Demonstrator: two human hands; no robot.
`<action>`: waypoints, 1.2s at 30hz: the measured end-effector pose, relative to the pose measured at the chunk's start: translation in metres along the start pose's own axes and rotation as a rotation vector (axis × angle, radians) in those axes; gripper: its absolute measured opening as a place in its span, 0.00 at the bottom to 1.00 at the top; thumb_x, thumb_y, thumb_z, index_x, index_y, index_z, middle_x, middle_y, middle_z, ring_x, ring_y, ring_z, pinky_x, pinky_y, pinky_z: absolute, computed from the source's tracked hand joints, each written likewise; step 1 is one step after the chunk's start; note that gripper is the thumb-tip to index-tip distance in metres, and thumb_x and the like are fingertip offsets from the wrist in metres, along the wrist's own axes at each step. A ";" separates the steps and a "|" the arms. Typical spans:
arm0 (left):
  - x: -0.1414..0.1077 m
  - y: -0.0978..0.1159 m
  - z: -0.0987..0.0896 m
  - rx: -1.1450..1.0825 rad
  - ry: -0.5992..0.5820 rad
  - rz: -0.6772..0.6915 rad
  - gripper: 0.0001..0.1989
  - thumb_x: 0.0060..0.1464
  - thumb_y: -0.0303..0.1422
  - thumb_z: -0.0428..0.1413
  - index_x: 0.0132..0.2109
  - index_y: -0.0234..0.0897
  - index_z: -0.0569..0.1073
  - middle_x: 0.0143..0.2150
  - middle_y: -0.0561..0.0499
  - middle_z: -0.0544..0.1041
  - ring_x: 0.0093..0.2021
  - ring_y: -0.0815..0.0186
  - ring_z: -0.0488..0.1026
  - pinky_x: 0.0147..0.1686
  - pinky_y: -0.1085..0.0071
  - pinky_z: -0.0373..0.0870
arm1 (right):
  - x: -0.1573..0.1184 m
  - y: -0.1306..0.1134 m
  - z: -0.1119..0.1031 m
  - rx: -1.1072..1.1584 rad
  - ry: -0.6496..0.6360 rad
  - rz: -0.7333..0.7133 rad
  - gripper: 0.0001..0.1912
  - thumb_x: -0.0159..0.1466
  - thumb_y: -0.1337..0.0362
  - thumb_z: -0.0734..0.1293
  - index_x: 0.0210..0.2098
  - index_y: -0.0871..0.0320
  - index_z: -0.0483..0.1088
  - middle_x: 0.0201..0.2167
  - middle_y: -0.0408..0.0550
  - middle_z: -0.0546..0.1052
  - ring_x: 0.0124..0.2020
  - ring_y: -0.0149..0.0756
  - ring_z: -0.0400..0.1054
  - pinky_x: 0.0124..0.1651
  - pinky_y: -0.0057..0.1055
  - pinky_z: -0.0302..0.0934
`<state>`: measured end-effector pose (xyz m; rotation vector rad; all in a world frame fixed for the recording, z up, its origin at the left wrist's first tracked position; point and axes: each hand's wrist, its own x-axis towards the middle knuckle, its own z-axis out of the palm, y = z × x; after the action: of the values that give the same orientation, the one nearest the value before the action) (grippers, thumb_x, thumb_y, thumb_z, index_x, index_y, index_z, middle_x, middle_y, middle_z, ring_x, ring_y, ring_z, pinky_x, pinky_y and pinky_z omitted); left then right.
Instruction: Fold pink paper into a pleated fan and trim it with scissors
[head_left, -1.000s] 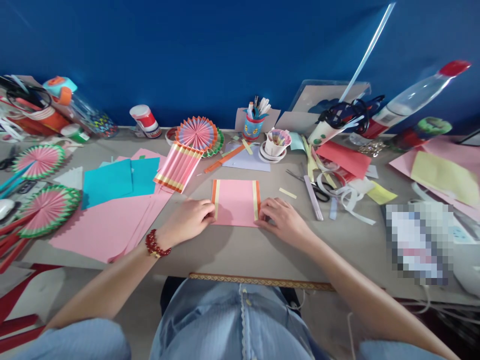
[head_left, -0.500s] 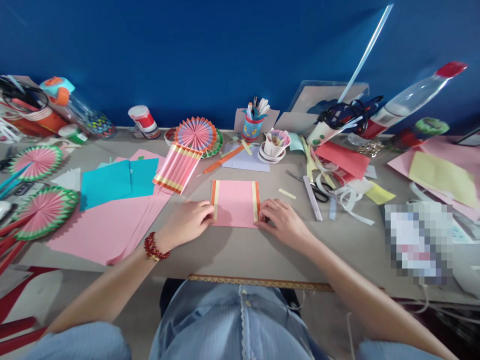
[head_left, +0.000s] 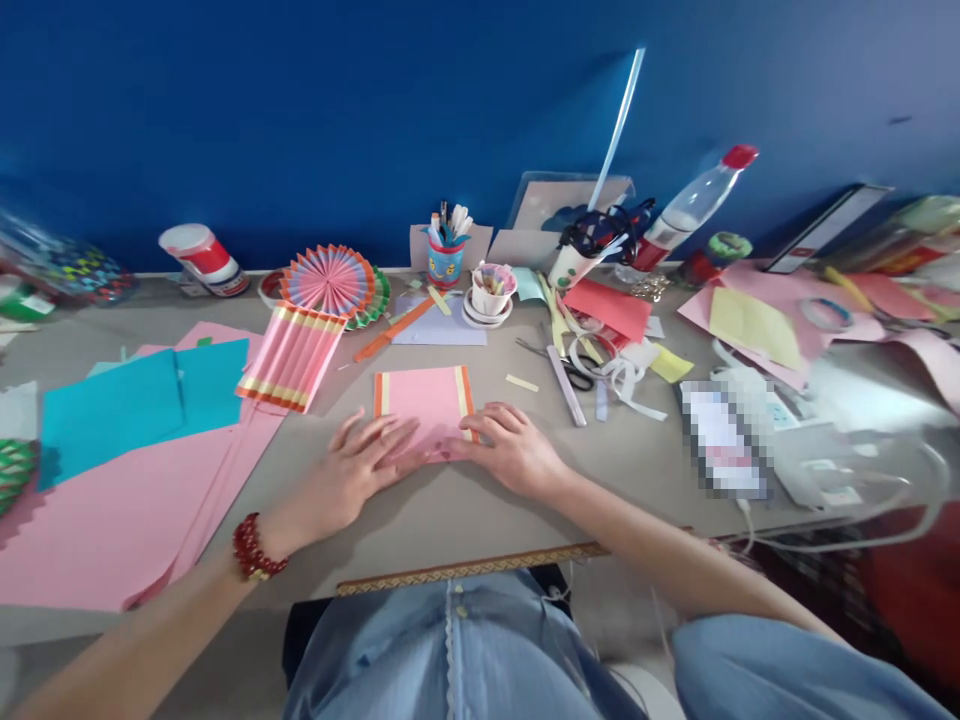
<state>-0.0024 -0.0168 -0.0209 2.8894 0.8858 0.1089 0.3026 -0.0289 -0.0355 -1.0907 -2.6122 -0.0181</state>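
Observation:
A pink sheet of paper (head_left: 424, 392) with orange and cream strips down its left and right sides lies flat on the table. My left hand (head_left: 360, 468) is over its lower left part, fingers spread and flat. At the lower right corner, my right hand (head_left: 517, 455) rests with its fingers stretched out and its thumb on the sheet. Neither hand is closed round anything. Left of the sheet lies a pleated pink paper strip (head_left: 294, 358) with cream and orange ends, beside a folded paper rosette (head_left: 328, 282).
Teal sheets (head_left: 112, 410) lie over pink paper (head_left: 112, 540) on the left. To the right are scissors (head_left: 577, 375), a lilac cutter-like stick (head_left: 566, 387), white ribbon (head_left: 622, 390) and a phone (head_left: 724, 440). A pen cup (head_left: 445, 262) stands behind.
My left hand has gone from pinching the left edge to lying spread across the sheet. My right hand's fingers have straightened. The view has turned to the right.

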 end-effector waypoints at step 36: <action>-0.030 -0.011 0.003 0.054 -0.055 0.042 0.32 0.66 0.45 0.46 0.73 0.48 0.47 0.72 0.53 0.57 0.73 0.54 0.49 0.70 0.51 0.40 | -0.034 0.006 -0.020 0.180 -0.148 0.040 0.26 0.70 0.52 0.62 0.65 0.47 0.62 0.68 0.48 0.62 0.67 0.46 0.54 0.67 0.50 0.52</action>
<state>-0.0330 -0.0251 -0.0261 2.9459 0.8319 0.0095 0.3345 -0.0509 -0.0270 -1.1183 -2.6570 0.3121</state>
